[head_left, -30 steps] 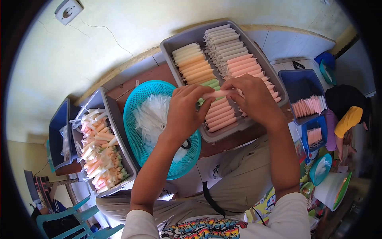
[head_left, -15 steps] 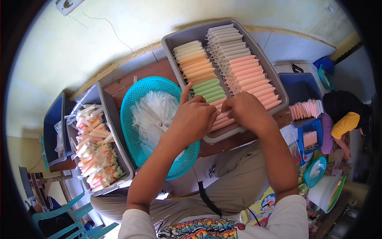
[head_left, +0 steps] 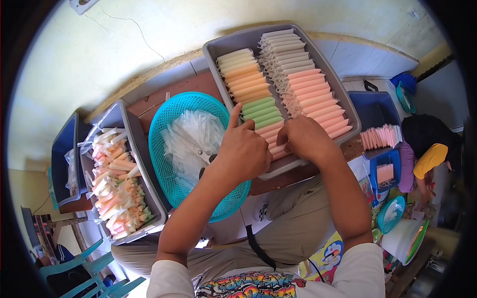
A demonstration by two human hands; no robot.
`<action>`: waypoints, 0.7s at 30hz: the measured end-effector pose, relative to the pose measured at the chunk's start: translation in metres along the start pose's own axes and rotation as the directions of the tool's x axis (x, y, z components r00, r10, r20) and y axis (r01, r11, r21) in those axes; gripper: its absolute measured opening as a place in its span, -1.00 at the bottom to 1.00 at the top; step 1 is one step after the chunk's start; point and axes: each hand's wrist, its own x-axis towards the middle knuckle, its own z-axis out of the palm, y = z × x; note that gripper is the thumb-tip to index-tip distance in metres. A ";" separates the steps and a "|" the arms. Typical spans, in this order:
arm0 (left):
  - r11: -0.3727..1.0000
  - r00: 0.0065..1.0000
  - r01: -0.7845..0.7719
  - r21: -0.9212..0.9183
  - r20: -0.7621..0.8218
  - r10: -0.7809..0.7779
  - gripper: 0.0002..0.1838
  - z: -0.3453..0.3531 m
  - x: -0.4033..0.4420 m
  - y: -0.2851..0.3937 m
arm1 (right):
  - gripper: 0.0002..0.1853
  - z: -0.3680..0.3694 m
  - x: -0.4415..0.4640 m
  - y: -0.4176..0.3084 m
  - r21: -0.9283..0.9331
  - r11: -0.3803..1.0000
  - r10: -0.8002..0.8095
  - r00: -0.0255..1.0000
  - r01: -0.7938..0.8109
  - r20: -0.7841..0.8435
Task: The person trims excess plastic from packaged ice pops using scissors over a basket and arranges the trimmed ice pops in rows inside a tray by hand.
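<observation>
A grey tray holds rows of filled plastic tubes that look like ice pops: cream, orange, green, grey-white and pink. Over its near end, my right hand has its fingers curled down, pinching at the pink ice pops. Beside it on the left, my left hand has one finger stretched toward the green ice pops. Its other fingers are bent, with the tips hidden beneath the hand. A teal basket left of my forearm contains clear plastic bags and scissors.
At the left, a grey bin is heaped with filled tubes, beside a dark blue bin. More pink tubes lie in a blue bin at the right. A person in a yellow sleeve is beyond it.
My left hand has shifted slightly down and left, uncovering more pink tubes and showing the scissors' dark handles. My right hand stays almost in place. The other person's arm has moved a little.
</observation>
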 end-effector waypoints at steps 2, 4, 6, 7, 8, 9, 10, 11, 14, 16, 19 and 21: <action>1.000 1.000 0.006 0.020 0.026 -0.007 -0.72 0.000 0.002 0.001 | -0.84 0.000 0.001 0.001 -0.037 0.999 -0.037 0.999 0.037 0.000; 0.997 0.997 0.028 0.076 0.069 -0.034 -0.69 0.003 0.004 0.003 | -0.84 0.001 0.004 0.001 -0.019 0.999 0.029 0.998 -0.028 0.061; 0.994 0.996 0.013 0.112 0.087 -0.023 -0.69 0.005 0.006 0.007 | -0.84 0.005 0.007 0.004 -0.033 0.999 0.045 0.996 -0.043 0.082; 0.989 0.994 -0.002 0.147 0.106 -0.014 -0.68 0.006 0.006 0.008 | -0.84 0.006 0.008 0.005 -0.046 0.997 0.061 0.993 -0.056 0.103; 0.989 0.994 -0.003 0.147 0.106 -0.013 -0.68 0.005 0.007 0.008 | -0.84 0.005 0.010 0.004 -0.046 0.997 0.062 0.993 -0.057 0.102; 0.991 0.990 -0.014 0.137 0.143 -0.006 -0.68 0.002 0.008 0.008 | -0.85 0.004 0.011 0.004 -0.030 0.998 0.058 0.987 -0.054 0.150; 0.992 0.984 -0.025 0.127 0.179 0.002 -0.68 0.001 0.009 0.007 | -0.86 0.003 0.011 0.004 -0.014 0.999 0.054 0.979 -0.052 0.196; 0.991 0.984 -0.027 0.128 0.179 0.004 -0.68 0.000 0.009 0.007 | -0.86 0.004 0.011 0.005 -0.014 0.998 0.056 0.979 -0.054 0.194; 0.992 0.984 -0.034 0.123 0.178 0.012 -0.68 0.001 0.008 0.006 | -0.85 0.008 0.012 0.008 -0.039 0.999 0.038 0.982 -0.031 0.183; 0.991 0.989 -0.046 0.123 0.147 0.028 -0.68 0.003 0.007 0.006 | -0.86 0.009 0.012 0.008 -0.042 0.999 0.041 0.984 -0.034 0.175; 0.991 0.988 -0.040 0.131 0.154 0.019 -0.67 0.005 0.008 0.005 | -0.86 0.004 0.010 0.004 -0.054 0.998 0.038 0.986 -0.030 0.165; 0.990 0.990 -0.039 0.139 0.142 0.019 -0.67 0.006 0.008 0.005 | -0.86 0.005 0.009 0.005 -0.047 0.998 0.039 0.987 -0.033 0.154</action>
